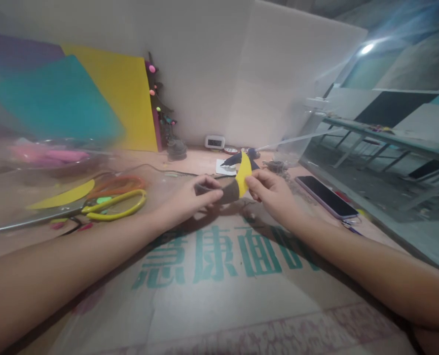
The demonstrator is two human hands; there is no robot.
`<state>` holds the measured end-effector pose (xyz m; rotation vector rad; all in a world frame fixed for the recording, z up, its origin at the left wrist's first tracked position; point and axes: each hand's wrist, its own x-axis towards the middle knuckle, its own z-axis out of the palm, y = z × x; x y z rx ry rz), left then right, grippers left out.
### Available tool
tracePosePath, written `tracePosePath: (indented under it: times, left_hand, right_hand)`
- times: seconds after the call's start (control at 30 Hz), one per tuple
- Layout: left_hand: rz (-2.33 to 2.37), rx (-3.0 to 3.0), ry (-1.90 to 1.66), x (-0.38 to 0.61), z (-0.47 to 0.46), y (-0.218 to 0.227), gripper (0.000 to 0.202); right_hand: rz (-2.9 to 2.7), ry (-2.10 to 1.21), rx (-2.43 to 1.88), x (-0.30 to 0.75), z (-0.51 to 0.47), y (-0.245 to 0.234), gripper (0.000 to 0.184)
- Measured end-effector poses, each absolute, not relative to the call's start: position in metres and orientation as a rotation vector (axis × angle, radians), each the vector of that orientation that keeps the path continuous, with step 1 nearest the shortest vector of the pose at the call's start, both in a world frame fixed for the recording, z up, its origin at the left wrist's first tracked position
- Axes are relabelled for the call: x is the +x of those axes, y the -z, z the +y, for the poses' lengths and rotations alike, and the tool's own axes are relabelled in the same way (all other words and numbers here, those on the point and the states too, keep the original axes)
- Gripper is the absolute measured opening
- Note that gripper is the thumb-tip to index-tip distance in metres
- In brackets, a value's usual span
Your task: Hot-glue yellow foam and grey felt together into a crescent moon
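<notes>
While right hand (270, 191) pinches crescent (244, 176), 康面 (216, 252)

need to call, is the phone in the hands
No, the phone lies off to the right; the left hand holds a dark piece, the right hand a yellow piece.

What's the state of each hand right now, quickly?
Left hand: closed, holding the dark strip between thumb and fingers.
Right hand: closed, pinching the yellow crescent-shaped piece at its edge.

Head-worn view, forward and down.
</notes>
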<state>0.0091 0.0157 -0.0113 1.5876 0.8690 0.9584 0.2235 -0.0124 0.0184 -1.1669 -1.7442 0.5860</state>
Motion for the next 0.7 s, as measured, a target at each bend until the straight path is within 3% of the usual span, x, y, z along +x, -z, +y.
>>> tracePosePath:
  times: [0.1,0.27,0.53,0.7]
  left_hand:
    - [0.924,1.718,-1.036,0.010,0.014,0.008,0.027]
    - [0.939,2.030,-0.946,0.010,0.008,0.008,0.018]
    - [0.999,1.936,-1.048,0.006,0.011,0.011,0.022]
    - [0.992,1.912,-1.074,0.007,0.014,0.015,0.023]
  right_hand:
    - [-1.787,-0.510,-1.181,0.223,-0.013,-0.017,0.027]
    - [-1.874,-0.528,-1.153,0.220,-0.015,-0.013,0.028]
    - [-1.781,-0.830,-1.170,0.221,-0.013,-0.001,0.035]
    - [-1.926,-0.450,-1.201,0.224,-0.013,0.004,0.016]
